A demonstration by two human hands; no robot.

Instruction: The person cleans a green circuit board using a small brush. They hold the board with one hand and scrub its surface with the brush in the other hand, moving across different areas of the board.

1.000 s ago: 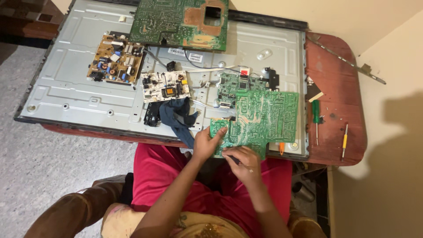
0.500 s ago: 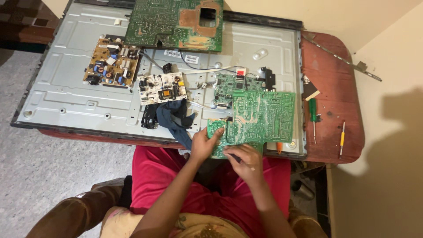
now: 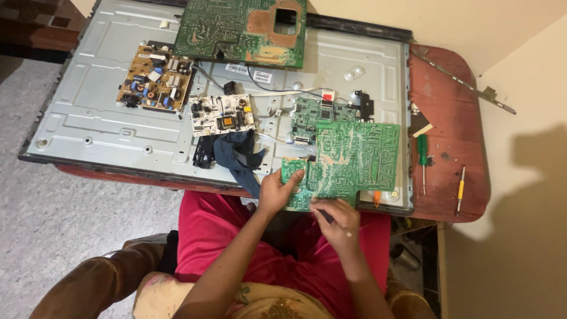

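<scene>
Left hand (image 3: 276,190): fingers curled over the near-left edge of the green circuit board (image 3: 348,162), gripping it. Right hand (image 3: 335,220): fingers pinched narrow on a thin dark tool (image 3: 326,216) at the board's near edge. The board, notched and traced in pale solder lines, overlaps a smaller green board (image 3: 309,115) on the grey metal panel (image 3: 94,127). Blue cloth (image 3: 236,155) lies just left; green-handled screwdriver (image 3: 423,158) right on the red table (image 3: 452,130).

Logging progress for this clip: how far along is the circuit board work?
Done: boards lie exposed on the grey metal panel. In hand: left hand steadies the green L-shaped circuit board; right hand works its near edge with a thin tool. Green-handled screwdriver lies unused.
</scene>
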